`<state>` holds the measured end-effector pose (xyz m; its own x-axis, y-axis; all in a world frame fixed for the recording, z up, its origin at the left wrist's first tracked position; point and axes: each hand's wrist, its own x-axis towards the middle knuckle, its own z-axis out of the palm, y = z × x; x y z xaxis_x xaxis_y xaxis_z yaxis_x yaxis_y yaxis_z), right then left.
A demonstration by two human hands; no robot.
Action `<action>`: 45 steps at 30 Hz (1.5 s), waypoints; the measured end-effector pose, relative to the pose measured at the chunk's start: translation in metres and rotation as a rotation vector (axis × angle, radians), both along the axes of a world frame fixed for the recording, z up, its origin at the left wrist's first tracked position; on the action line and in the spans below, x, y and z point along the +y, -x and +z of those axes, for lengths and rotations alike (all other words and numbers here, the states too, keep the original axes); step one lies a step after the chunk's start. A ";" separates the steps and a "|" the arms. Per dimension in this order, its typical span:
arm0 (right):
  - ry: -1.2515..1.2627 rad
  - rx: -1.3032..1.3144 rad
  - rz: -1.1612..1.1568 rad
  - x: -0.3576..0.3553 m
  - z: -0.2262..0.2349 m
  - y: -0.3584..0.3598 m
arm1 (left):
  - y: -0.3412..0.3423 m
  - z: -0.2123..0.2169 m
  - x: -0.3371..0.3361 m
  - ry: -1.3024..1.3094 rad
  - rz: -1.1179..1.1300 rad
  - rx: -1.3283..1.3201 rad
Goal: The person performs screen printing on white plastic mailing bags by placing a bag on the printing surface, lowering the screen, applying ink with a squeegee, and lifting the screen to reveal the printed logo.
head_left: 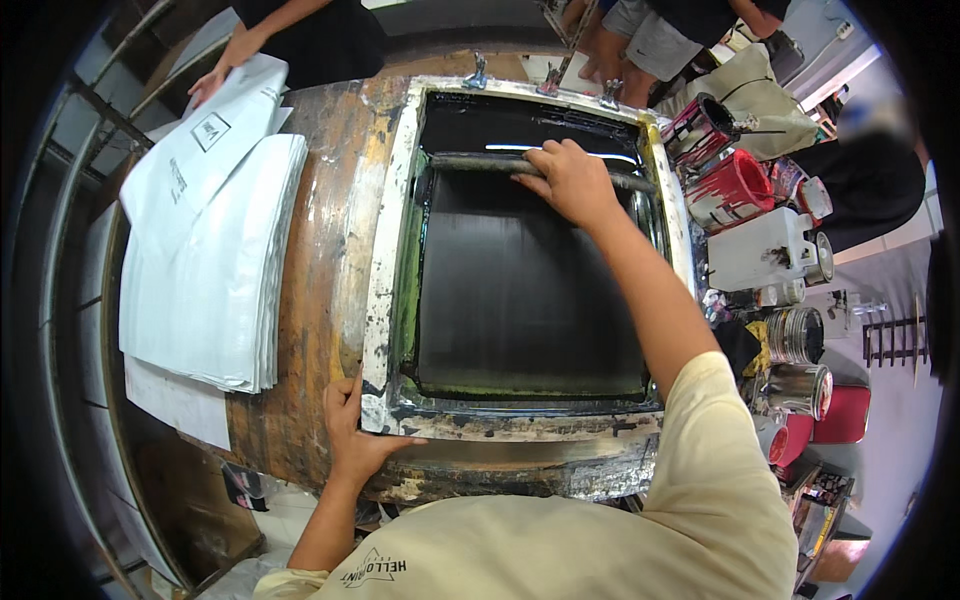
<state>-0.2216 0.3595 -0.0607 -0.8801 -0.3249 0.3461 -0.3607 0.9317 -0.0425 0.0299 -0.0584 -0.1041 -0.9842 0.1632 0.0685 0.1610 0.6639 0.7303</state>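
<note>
While a co-worker's hand (pixel 222 68) rests on the stack of white bags (pixel 205 270) at far left, the left hand (pixel 352 425) clamps the near-left corner of the screen frame (pixel 385 250), fingers curled over its edge. Black ink covers the mesh (pixel 520 290). Right hand (pixel 572 182) grips the squeegee (pixel 470 161) at the frame's far end; judged, the stroke is either finished or just starting. Paint cans (pixel 735 190) crowd the right.
</note>
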 end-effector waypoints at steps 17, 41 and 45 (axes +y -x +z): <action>-0.022 -0.017 0.052 0.025 0.023 0.031 | -0.034 -0.057 0.002 -0.542 0.080 -0.041; 0.016 -0.077 -0.042 -0.097 0.149 -0.282 | 0.003 0.048 0.034 -0.628 0.086 0.258; -0.056 0.342 -0.106 -0.102 0.188 -0.253 | 0.035 0.127 0.052 -0.850 0.075 0.214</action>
